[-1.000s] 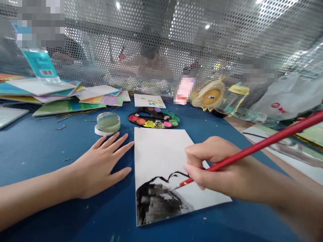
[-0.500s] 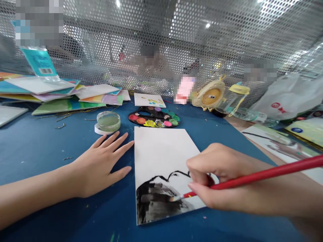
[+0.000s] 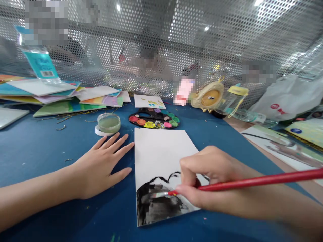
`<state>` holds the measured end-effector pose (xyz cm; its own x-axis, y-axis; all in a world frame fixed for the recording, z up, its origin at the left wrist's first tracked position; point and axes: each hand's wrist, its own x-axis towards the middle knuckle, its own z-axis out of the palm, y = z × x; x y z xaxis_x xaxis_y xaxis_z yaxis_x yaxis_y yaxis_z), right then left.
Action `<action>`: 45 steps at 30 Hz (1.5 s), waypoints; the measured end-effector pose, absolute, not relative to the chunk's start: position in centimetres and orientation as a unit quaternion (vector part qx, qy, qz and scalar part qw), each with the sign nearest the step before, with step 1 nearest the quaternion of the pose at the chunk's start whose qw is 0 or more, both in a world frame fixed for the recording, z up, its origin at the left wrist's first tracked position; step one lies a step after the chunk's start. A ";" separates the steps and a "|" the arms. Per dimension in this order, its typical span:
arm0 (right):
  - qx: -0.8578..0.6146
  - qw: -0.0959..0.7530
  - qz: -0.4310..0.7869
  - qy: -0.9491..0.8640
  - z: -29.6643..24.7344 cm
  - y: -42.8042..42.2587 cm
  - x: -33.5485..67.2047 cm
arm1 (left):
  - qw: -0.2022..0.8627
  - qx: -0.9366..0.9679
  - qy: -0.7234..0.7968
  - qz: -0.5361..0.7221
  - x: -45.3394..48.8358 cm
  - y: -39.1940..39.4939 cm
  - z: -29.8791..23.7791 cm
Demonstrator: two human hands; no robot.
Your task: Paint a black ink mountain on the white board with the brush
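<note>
My right hand (image 3: pixel 209 178) grips a red-handled paintbrush (image 3: pixel 242 183), its tip touching the black painted area of a white board (image 3: pixel 161 148). A wavy black outline runs across the board, with dark, streaky paint below it on the left; my hand hides part of the right side. Flat on the blue table, my left hand (image 3: pixel 106 164) has its fingers spread, the tips close to the board's left edge. Just beyond those fingers stands a small clear cup of murky water (image 3: pixel 109 123). A black palette (image 3: pixel 154 118) with several colours sits behind the board.
Stacked painted boards (image 3: pixel 68 95) and a blue-labelled bottle (image 3: pixel 41 65) stand at the back left. A yellow round toy-like object (image 3: pixel 210 95), a yellow-lidded cup (image 3: pixel 230 101) and a plastic bag (image 3: pixel 290 97) are at the right. A perforated metal screen (image 3: pixel 121 40) rises behind.
My right hand has moved left, carrying the brush tip leftward and slightly up over the black area. My left hand stays in place.
</note>
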<state>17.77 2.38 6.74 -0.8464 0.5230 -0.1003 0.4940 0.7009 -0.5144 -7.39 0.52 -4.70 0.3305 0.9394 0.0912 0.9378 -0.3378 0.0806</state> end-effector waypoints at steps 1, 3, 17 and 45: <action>-0.291 0.022 0.252 -0.922 6.9 2.6 18.0 | 0.006 0.816 0.575 0.059 -7.4 0.5 -4.7; -0.309 0.007 0.213 -0.927 7.4 2.9 18.7 | 0.006 0.818 0.572 0.058 -7.5 0.5 -4.8; -0.280 0.048 0.271 -0.920 7.7 1.7 17.6 | 0.011 0.811 0.582 0.059 -7.3 0.4 -4.6; -0.316 0.025 0.201 -0.927 7.4 2.7 18.8 | 0.021 0.811 0.583 0.053 -7.3 0.4 -4.4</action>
<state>18.79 2.74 7.40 -0.7990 0.5959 -0.0813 0.5760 0.7194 -0.3881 -7.29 0.43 -4.41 0.3155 0.9469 0.0613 0.9425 -0.3202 0.0957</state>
